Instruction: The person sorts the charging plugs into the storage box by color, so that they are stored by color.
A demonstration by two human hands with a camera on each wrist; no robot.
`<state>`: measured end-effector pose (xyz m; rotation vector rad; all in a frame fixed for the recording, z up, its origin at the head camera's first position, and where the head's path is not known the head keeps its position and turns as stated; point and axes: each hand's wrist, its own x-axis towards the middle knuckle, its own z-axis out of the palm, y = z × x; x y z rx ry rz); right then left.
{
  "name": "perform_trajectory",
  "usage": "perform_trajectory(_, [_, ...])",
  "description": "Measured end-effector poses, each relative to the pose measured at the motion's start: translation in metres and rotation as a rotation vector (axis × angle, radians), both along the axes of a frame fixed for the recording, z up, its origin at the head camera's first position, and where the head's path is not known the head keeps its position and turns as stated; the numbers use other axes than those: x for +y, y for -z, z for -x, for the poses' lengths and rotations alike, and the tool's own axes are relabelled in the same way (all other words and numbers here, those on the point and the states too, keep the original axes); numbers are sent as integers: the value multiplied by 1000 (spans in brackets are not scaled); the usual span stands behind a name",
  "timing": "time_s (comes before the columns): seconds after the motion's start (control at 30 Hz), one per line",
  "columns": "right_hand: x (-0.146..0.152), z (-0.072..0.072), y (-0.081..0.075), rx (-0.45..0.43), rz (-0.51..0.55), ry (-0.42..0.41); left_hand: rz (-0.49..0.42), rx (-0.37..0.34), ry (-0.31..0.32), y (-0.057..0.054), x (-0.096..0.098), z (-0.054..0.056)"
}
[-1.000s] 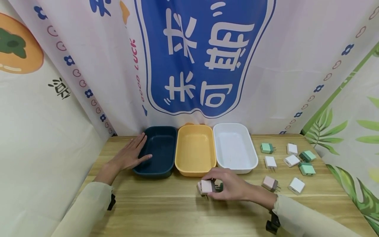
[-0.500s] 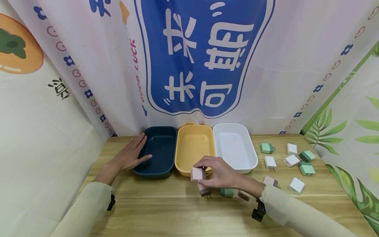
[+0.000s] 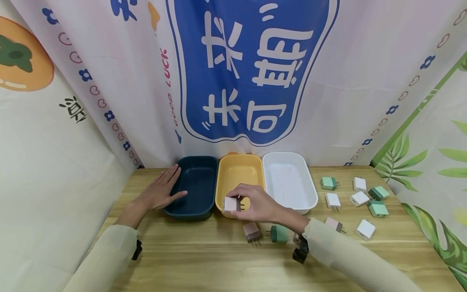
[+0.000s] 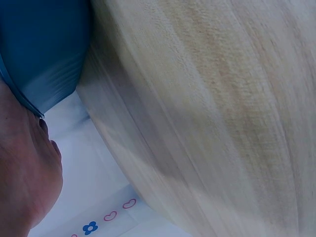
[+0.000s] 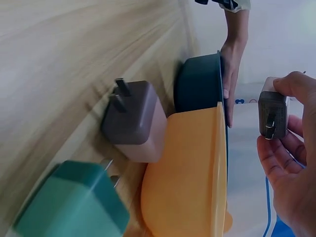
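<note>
My right hand (image 3: 255, 204) pinches a pale pink plug-in charger (image 3: 231, 204) with a brown prong end, above the near rim of the yellow tray (image 3: 221, 202). Its two metal prongs point back toward the palm; in the right wrist view the thumb and fingertips hold the charger (image 5: 274, 113) by its sides. My left hand (image 3: 158, 190) lies with fingers spread over the left rim of the dark blue tray (image 3: 198, 182). On the table below the right hand are another pink charger (image 3: 251, 231) and a green charger (image 3: 279, 234); the forearm partly covers one more pink one.
A white tray (image 3: 290, 182) stands right of the yellow one, all three side by side against the curtain (image 3: 328, 101). Several white, green and pink chargers lie on the right of the wooden table, among them a white charger (image 3: 365, 229) and a green charger (image 3: 378, 208).
My right hand has lifted the pink charger off the table and carried it up and left to the yellow tray, uncovering the chargers beneath. The left hand has stayed still.
</note>
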<state>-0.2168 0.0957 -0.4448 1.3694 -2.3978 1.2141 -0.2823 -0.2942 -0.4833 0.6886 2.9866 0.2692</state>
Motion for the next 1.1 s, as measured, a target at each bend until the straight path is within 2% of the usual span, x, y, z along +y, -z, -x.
perform_trajectory(0.27, [-16,13,-1,-37,9,30,0,13,3,-1,1,-1])
perform_trajectory(0.5, [-28,24,-2,-144,4,75,-13,15,1,-2,2,-2])
perform_trajectory(0.83, [-42,40,-1,-193,34,124,-5,14,-5,-2,3,-2])
perform_trajectory(1.1, [-55,53,1,-302,73,187,-2,17,-5,-1,2,0])
